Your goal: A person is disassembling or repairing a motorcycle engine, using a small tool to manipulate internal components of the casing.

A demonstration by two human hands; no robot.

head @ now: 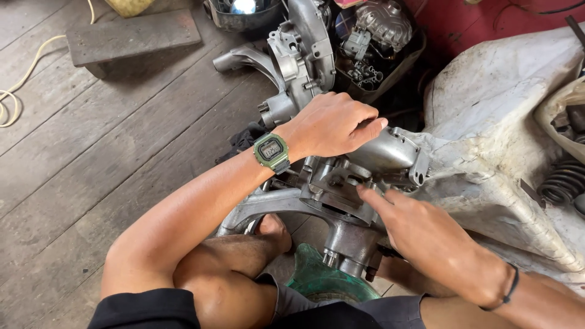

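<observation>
On the wooden floor (91, 158), between the person's knees, stands the engine case (341, 201). The left hand (332, 125) lies curled over its top, steadying it. The right hand (426, 237) pokes a forefinger into the case, perhaps at a small part; it grasps nothing.

A grimy silver-grey engine casing (341, 189) lies tilted between the knees, over a green bowl (320, 280).

A grey wooden block (133, 36) lies on the plank floor (91, 152), a pale cord (18, 85) curls left, and a coil spring (563, 181) sits right.
</observation>
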